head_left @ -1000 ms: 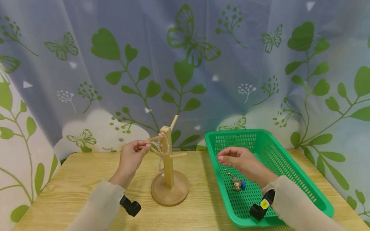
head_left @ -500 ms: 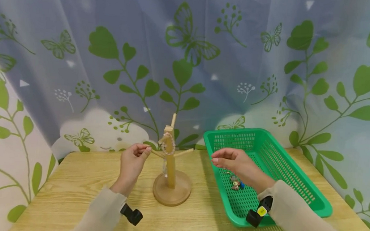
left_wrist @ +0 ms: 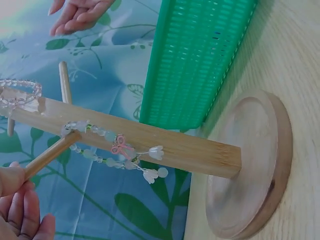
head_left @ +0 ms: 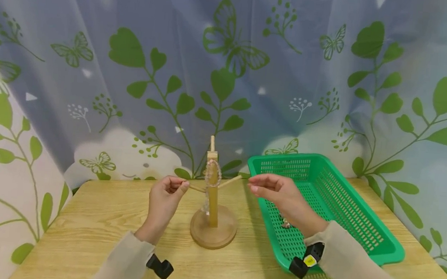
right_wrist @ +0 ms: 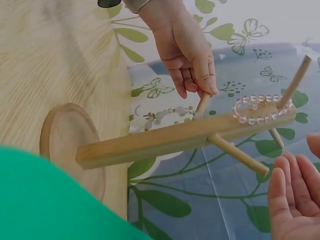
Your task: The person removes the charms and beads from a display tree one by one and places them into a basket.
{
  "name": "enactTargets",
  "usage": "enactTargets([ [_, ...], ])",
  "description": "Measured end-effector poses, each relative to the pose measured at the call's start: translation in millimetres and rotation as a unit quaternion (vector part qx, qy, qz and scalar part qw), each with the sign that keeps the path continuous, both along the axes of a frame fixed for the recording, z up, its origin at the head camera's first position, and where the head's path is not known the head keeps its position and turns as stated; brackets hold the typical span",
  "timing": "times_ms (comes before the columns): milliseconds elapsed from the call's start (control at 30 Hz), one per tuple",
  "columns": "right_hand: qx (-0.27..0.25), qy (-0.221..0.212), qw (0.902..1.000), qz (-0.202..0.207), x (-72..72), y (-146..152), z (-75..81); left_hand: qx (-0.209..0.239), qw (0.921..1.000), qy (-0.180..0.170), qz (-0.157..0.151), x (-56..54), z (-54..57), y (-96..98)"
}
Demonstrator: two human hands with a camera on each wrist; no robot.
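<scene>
A wooden bracelet stand (head_left: pixel 213 204) with a round base and several pegs stands upright on the table. My left hand (head_left: pixel 165 200) pinches the tip of one peg (left_wrist: pixel 50 156) between thumb and fingers. On that peg, close to the post, hangs a bracelet of pale green and clear beads (left_wrist: pixel 87 153) with a pink bow and white flower charms. Higher up, a pink clear-bead bracelet (right_wrist: pixel 251 120) loops round another peg. My right hand (head_left: pixel 283 197) is held empty with loosely bent fingers, its fingertips near the tip of the right-hand peg (right_wrist: pixel 240 156).
A green plastic basket (head_left: pixel 268 243) stands to the right, partly under my right hand. Small trinkets (head_left: pixel 286 223) lie inside it, mostly hidden by that hand. Behind the wooden table (head_left: pixel 111 209) hangs a patterned curtain (head_left: pixel 169 21).
The stand has turned on the table and shifted a little right, its pegs now pointing differently. My left hand has moved slightly right with the peg. My right hand has drifted left towards the stand.
</scene>
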State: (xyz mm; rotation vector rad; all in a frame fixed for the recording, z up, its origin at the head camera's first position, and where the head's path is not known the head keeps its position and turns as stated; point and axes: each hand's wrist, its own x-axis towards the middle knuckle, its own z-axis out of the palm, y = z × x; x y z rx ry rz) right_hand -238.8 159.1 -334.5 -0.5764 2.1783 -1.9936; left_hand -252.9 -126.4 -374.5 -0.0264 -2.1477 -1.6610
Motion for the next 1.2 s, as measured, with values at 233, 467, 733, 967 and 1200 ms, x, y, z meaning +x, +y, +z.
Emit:
enactTargets([
  [233, -0.014, 0.028, 0.9991, -0.028, 0.0, -11.3, 0.5, 0.027, 0.9992, 0.017, -0.025, 6.2, -1.2, 7.1],
  [467, 0.003, 0.050, 0.9973, -0.054, 0.5, -22.5, 4.2, 0.021, 0.9992, 0.006, -0.034, 8.2, -0.7, 10.2],
  [733, 0.015, 0.053, 0.9959, -0.072, 1.4, -33.9, 9.7, -0.018, 0.9975, -0.013, -0.068, 15.4, 8.4, 8.3],
  [967, 0.009, 0.057, 0.9948, -0.085, -2.2, -43.1, 8.6, -0.065, 0.9926, -0.038, -0.095, 18.1, 14.6, 5.0],
  [1200, -0.002, 0.060, 0.9934, -0.098, -6.5, -49.1, 7.6, -0.101, 0.9866, -0.063, -0.111, 14.1, 18.0, -0.3],
])
